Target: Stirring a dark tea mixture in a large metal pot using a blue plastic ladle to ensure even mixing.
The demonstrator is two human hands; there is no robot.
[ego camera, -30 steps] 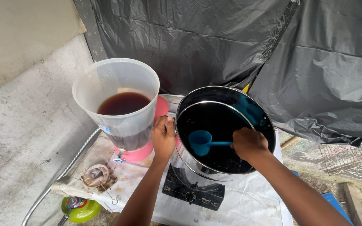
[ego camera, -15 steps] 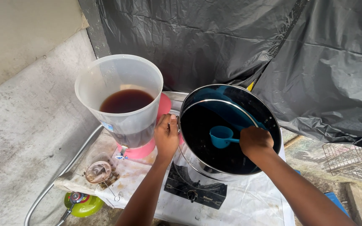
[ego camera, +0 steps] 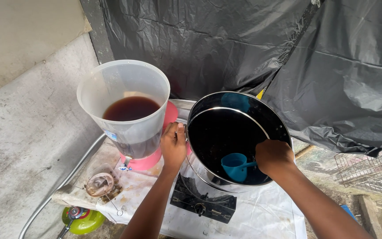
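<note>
Your left hand fingers clamp the pot rim at 9 o'clock; right hand fingers pinch the blue scoop. Keep it level when lifting.

- A black plastic sheet hangs crumpled across the top and right of the frame.
- A grey concrete wall fills the left side.
- A flexible metal hose runs diagonally toward the lower left.
- A green gas regulator sits at the bottom left, beside the hose's end.
- A wire rack lies at the right edge.
- A white cloth covers the table at the bottom centre.
- A small tea strainer rests on the cloth's left part.
</note>
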